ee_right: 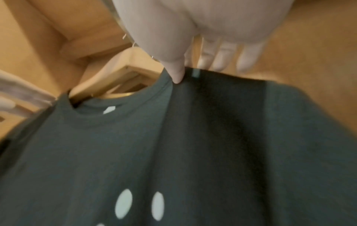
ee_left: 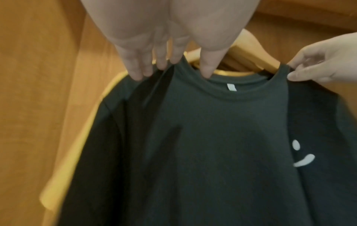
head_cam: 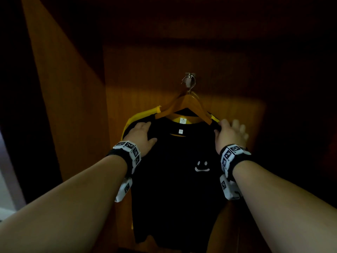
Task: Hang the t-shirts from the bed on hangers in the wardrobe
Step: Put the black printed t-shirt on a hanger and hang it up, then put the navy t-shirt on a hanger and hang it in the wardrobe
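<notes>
With my left hand (head_cam: 141,136) and right hand (head_cam: 228,133) each pinching a shoulder of the black smiley-print t-shirt (head_cam: 176,172), which hangs on the wooden hanger (head_cam: 189,105) in the wardrobe, I pull both seams outward evenly until the collar centres.

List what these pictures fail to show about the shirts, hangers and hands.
- Yellow t-shirt: body hidden behind black smiley t-shirt, every view.
- Black shirt's hem: lost in dark, head view.
- Wooden hangers: ends covered by fabric.
- Right hand: fingers motion-blurred, grip unclear.
- Left hand: fingertips grip the shoulder.
</notes>
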The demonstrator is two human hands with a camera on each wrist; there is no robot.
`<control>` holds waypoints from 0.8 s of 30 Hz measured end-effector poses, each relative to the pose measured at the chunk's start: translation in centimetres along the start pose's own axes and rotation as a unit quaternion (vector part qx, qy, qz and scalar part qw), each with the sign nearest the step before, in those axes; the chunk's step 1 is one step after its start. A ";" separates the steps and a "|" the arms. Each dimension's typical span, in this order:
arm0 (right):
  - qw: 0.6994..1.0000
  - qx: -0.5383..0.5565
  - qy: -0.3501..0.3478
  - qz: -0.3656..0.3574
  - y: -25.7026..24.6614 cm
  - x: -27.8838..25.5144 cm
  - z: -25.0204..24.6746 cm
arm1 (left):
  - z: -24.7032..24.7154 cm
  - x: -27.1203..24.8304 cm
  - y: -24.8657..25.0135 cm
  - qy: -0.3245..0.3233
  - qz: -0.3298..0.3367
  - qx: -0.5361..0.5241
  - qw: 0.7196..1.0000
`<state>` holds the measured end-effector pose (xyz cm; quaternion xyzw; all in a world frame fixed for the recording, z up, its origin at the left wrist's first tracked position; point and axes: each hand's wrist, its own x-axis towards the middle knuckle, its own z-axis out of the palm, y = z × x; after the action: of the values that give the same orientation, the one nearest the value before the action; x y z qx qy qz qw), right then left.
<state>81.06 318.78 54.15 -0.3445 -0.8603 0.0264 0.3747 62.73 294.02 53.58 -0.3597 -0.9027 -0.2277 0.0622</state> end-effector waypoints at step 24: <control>0.959 0.087 -0.192 -0.190 -15.3 -6.2 -10.0 | -14.5 -18.6 -4.9 0.174 -0.090 0.142 0.970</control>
<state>81.85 301.21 62.10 -0.1293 -0.9601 0.0951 0.2292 72.30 272.69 59.50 -0.2199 -0.9297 -0.1610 0.2476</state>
